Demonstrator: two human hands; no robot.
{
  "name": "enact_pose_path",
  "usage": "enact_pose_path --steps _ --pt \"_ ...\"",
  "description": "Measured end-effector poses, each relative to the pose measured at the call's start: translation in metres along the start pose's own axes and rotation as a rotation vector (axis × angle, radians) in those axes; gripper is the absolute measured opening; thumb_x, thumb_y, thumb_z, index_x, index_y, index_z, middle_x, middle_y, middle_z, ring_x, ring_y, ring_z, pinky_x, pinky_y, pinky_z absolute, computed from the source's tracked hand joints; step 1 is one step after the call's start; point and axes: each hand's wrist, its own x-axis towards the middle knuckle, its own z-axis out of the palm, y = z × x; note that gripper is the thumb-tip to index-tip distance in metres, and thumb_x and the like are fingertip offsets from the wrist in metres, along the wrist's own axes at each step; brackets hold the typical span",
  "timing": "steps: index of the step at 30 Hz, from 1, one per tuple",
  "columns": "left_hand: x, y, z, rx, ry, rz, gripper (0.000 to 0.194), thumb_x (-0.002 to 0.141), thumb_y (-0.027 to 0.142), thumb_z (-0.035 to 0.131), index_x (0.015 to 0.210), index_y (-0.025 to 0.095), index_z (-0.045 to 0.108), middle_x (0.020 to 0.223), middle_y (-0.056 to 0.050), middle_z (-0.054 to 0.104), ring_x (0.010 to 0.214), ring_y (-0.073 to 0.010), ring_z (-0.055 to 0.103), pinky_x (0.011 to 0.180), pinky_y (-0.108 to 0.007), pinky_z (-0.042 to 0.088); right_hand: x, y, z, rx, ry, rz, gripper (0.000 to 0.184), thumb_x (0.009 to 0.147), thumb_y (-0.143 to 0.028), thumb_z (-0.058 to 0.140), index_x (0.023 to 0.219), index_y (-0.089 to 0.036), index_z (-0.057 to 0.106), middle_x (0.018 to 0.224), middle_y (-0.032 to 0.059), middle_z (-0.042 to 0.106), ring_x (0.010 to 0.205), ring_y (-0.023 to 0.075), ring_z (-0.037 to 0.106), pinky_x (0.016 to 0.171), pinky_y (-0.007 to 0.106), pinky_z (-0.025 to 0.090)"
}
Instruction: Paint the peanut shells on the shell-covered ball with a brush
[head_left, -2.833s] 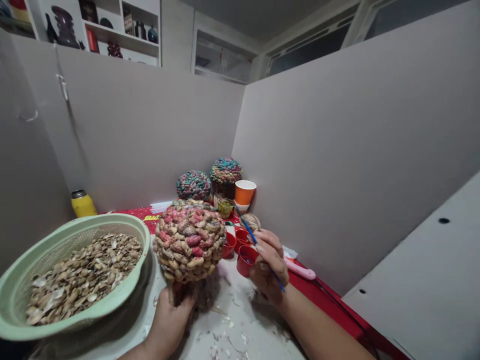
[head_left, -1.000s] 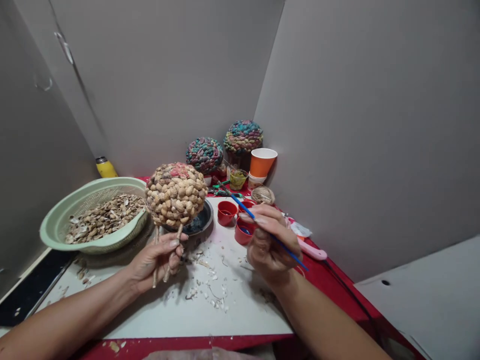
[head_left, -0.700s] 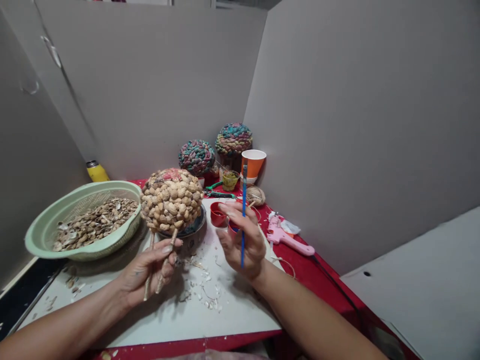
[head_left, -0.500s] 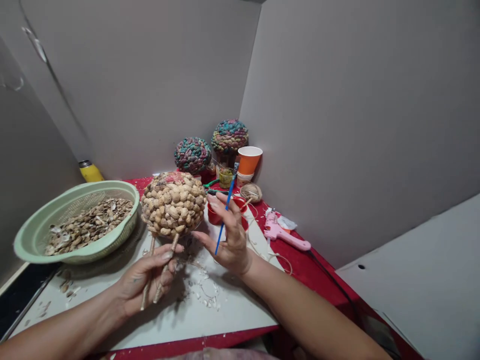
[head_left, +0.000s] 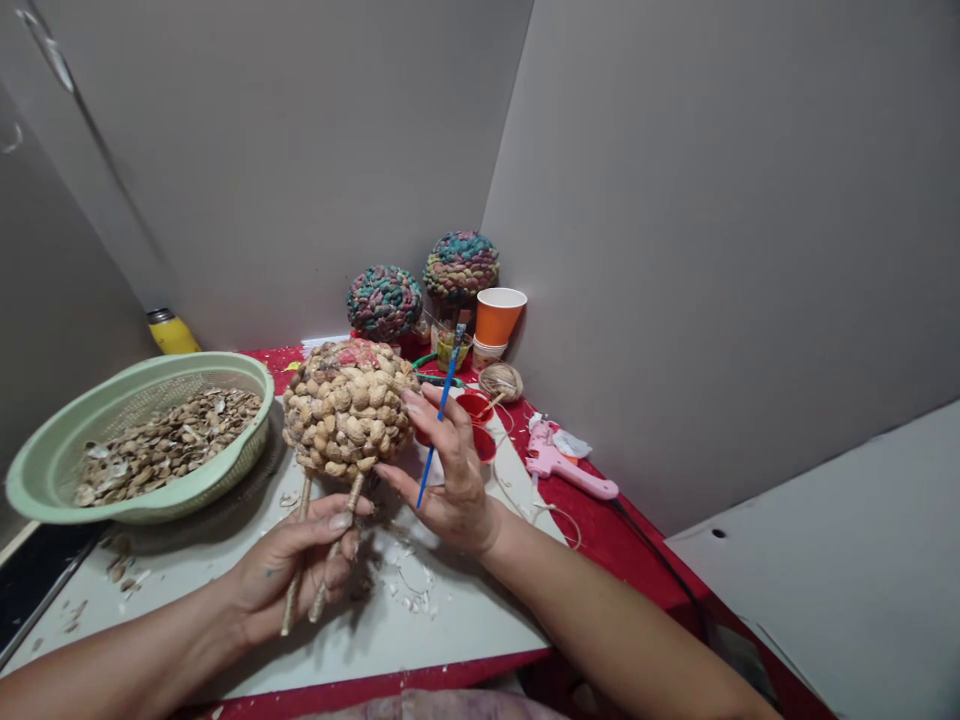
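Note:
A ball covered in peanut shells, with a pinkish patch on top, is tilted up on twine-wrapped legs. My left hand grips these legs below the ball, thumb pressed on one of them. My right hand is at the ball's right side, its fingertips close against the shells; whether they touch is hard to tell. A blue paintbrush is tucked between the fingers of that hand, bristles pointing up and away. Behind the right hand, red containers are partly hidden.
A green colander of shells stands left, a yellow bottle behind it. Two painted shell balls stand at the back beside an orange paper cup. Twine and a corded pink glue gun lie right. Shell bits litter the white board.
My right hand has shifted slightly left, closer to the shell ball, carrying the paintbrush. My left hand still holds the legs. The view has moved a little.

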Motion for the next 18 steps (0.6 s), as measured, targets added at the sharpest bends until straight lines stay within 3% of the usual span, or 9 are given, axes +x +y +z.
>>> enact_pose_path --steps 9,14,18 --pt "0.000 0.000 0.000 0.055 0.000 0.026 0.030 0.064 0.023 0.094 0.089 0.015 0.079 0.055 0.003 0.069 0.036 -0.0046 0.053 0.038 -0.013 0.044 -0.001 -0.004 0.000 0.033 -0.019 0.052 0.073 0.093 -0.027 0.068 0.156 -0.026 0.031 0.139 0.0138 0.064 0.141 0.0301 0.049 0.112 0.055 0.048" --pt "0.007 0.004 -0.003 0.107 0.030 0.109 0.036 0.057 0.025 0.099 0.085 0.013 0.081 0.054 0.002 0.070 0.037 -0.0050 0.056 0.038 -0.013 0.047 0.003 -0.004 -0.005 0.072 0.060 0.068 0.066 0.095 -0.032 0.064 0.154 -0.024 0.036 0.135 0.0141 0.064 0.135 0.0305 0.054 0.110 0.054 0.049" --pt "0.015 0.008 -0.010 0.144 0.057 0.196 0.044 0.053 0.030 0.101 0.087 0.012 0.081 0.054 0.001 0.072 0.036 -0.0066 0.058 0.037 -0.015 0.050 0.003 -0.001 -0.006 0.099 0.120 0.103 0.057 0.096 -0.023 0.059 0.150 -0.025 0.043 0.133 0.0129 0.066 0.130 0.0285 0.058 0.107 0.053 0.052"
